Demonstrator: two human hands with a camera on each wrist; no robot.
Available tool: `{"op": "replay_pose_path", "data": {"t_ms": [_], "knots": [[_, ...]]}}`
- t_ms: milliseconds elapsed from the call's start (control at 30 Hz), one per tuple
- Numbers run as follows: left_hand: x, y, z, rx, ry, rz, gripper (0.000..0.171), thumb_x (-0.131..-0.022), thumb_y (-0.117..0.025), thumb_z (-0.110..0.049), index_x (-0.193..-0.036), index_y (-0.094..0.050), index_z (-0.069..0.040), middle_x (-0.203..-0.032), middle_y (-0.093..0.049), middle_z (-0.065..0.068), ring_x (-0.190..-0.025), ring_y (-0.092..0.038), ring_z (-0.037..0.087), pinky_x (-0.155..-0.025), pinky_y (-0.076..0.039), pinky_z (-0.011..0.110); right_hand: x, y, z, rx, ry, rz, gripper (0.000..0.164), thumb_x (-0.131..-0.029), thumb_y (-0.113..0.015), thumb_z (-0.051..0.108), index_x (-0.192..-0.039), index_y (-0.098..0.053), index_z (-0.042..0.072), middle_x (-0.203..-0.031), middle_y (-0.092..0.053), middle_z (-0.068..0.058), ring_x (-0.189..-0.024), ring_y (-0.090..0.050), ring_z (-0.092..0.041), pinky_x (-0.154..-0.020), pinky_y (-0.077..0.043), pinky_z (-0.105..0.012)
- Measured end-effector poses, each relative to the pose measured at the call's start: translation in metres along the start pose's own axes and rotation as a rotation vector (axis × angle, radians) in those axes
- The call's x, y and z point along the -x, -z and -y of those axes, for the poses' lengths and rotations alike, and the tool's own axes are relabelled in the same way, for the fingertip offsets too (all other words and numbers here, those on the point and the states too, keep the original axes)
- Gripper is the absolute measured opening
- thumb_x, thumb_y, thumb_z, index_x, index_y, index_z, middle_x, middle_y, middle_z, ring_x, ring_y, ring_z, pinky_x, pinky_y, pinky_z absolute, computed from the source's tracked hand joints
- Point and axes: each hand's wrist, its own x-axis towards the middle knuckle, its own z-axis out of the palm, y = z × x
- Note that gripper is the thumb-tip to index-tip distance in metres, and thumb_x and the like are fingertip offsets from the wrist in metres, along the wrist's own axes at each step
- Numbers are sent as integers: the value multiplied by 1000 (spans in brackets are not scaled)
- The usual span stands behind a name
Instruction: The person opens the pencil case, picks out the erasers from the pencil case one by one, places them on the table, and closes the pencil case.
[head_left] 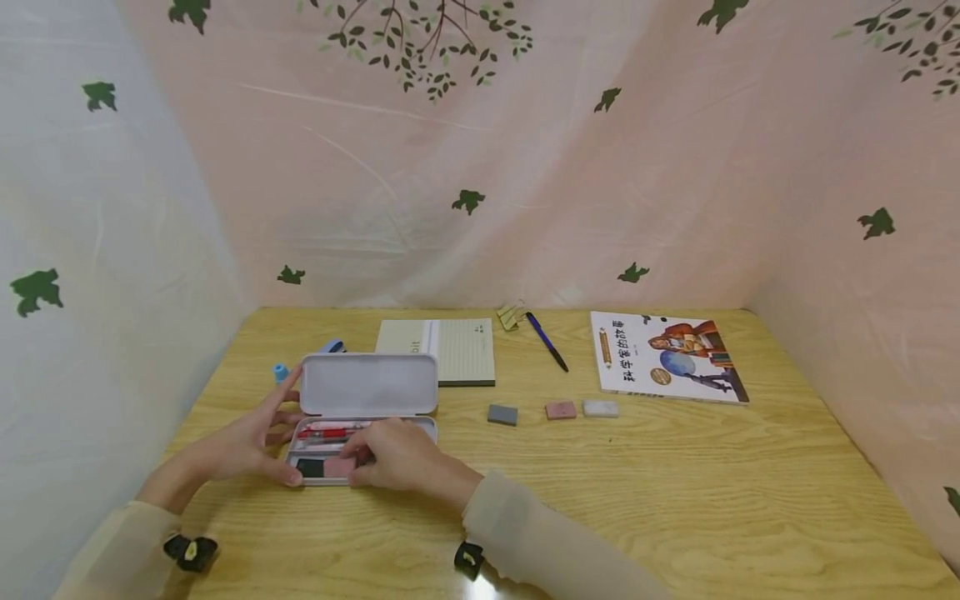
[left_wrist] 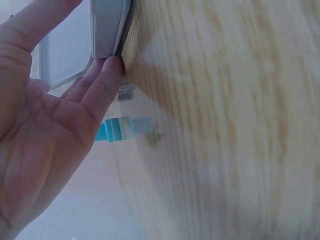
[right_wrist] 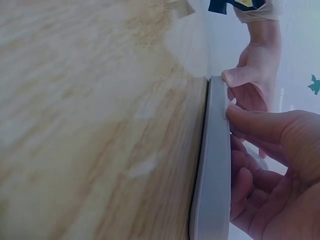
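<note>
Pencil case: two visible erasers inside, three rightward. Left hand, spread, grips it; right hand: hold indeterminate.

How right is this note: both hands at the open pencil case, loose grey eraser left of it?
One side is wrong: the head view shows the loose grey eraser right of the open pencil case. Left hand and right hand are at the case, as stated.
</note>
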Motion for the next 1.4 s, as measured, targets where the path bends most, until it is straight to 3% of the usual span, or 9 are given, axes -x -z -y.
{"op": "replay_pose_path", "data": {"t_ms": [200, 367, 467, 667, 767, 867, 1167, 1400], "knots": [[0, 0, -1, 8, 12, -2, 140, -75, -92, -21, -160, 18, -34, -153, -20, 27, -137, -37, 54, -107, -37, 62, -1, 2, -1, -141, 8, 6, 15, -94, -76, 24, -107, -81, 18, -80, -66, 20, -70, -54, 6, -65, -46, -10], [-1, -1, -1, 11, 14, -1, 141, -74, -93, -21, -160, 18, -36, -153, -20, 28, -137, -36, 54, -107, -37, 62, 3, 10, -3, -415, -90, -3, 18, -94, -76, 26, -108, -81, 16, -80, -70, 16, -56, -57, -1, -54, -50, -16], [-2, -1, -1, 10, 9, -1, 141, -74, -93, -21, -160, 18, -36, -152, -20, 27, -137, -37, 54, -107, -37, 61, 8, 21, -7, -566, -148, -22, 18, -93, -77, 21, -110, -81, 15, -85, -73, 12, -48, -59, -11, -50, -55, -27], [-3, 1, -3, -26, 20, -12, 143, -72, -94, -26, -159, 18, -37, -152, -22, 25, -137, -38, 52, -108, -37, 60, 24, 50, -24, -742, -180, -41, 20, -92, -76, 14, -112, -80, 13, -90, -76, 2, -76, -72, -28, -64, -62, -43], [-4, 1, -4, -30, 19, -14, 142, -72, -94, -26, -159, 17, -37, -152, -22, 25, -137, -38, 51, -108, -36, 60, 36, 65, -36, -776, -190, -59, 22, -93, -75, 14, -114, -78, 11, -94, -77, -5, -89, -72, -36, -66, -63, -42], [-4, 1, -5, -23, 20, -11, 142, -72, -94, -26, -160, 18, -36, -152, -22, 25, -137, -38, 51, -109, -36, 61, 50, 78, -51, -777, -207, -86, 23, -93, -75, 14, -115, -78, 9, -98, -76, -11, -92, -71, -40, -67, -63, -42], [-1, -1, -2, -24, 19, -9, 143, -73, -94, -25, -160, 19, -32, -152, -21, 27, -137, -38, 52, -107, -38, 59, 99, 98, -91, -754, -328, -106, 26, -95, -73, 14, -119, -75, 5, -101, -71, -27, -80, -70, -36, -73, -62, -52], [0, -1, 0, -18, -1, -9, 142, -73, -94, -24, -160, 18, -33, -151, -22, 26, -136, -38, 52, -107, -39, 57, 128, 93, -110, -748, -350, -74, 27, -93, -74, 10, -118, -74, -1, -97, -74, -20, -74, -70, -21, -64, -62, -35]]}}
